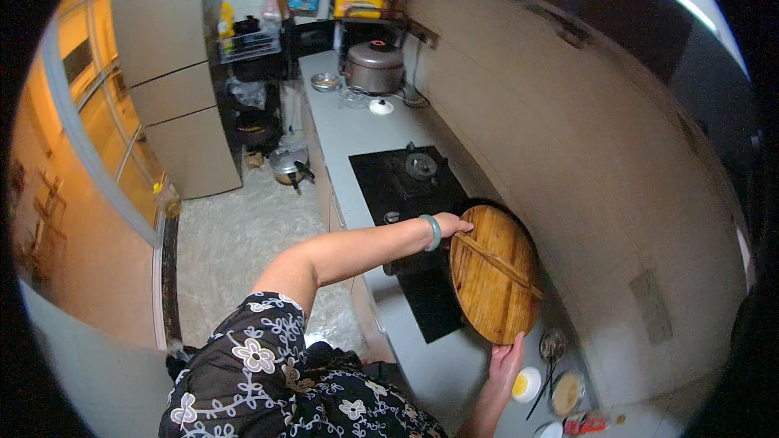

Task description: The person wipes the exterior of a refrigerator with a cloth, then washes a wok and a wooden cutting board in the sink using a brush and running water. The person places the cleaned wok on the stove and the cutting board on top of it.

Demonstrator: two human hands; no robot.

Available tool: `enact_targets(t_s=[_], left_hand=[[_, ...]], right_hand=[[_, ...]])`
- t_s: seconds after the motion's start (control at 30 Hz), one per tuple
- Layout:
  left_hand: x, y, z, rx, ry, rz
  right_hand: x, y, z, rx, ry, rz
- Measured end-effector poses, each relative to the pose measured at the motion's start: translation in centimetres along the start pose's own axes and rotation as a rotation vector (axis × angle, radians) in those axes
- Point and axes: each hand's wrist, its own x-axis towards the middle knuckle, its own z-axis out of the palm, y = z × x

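Note:
A round wooden lid (487,298) with a wooden bar handle (502,264) across its top is between my hands, over the right side of the gas hob. My left hand (453,225), with a green bangle at the wrist, grips the lid's far left edge near one end of the bar. My right hand (508,356) holds the near edge from below. Behind the lid shows the dark rim of what looks like a wok (528,222); most of it is hidden. I cannot tell whether the lid rests on that rim.
The black glass hob (377,173) has a bare burner (421,166) at its far end. Close to my right hand stand a bowl with yellow contents (526,384), dark chopsticks (540,390) and a dish (567,394). A large lidded pot (374,67) is farther along the counter (341,128).

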Motion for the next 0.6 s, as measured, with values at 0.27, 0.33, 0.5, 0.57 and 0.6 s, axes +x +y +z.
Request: enact_targets(t_s=[0.27,0.33,0.5,0.57,0.6], left_hand=[[-1.3,0.2,-3.8,0.381,0.132,-0.054],[-1.2,-0.4,-4.8,0.482,0.178,-0.033],[2.1,-2.0,-5.4,0.769,0.267,0.119],[2.0,-1.1,-4.8,0.777,0.273,0.127],[0.7,0.0,-4.1,0.724,0.256,0.130]], right_hand=[[3.9,1.1,-0.8,-0.421,0.046,0.051],[3.7,1.3,1.0,-0.450,0.087,0.064],[3.1,1.5,-0.4,-0.375,0.119,0.096],[1.8,1.0,0.0,-0.369,0.228,0.089],[1.2,1.0,-1.3,-0.359,0.295,0.101]])
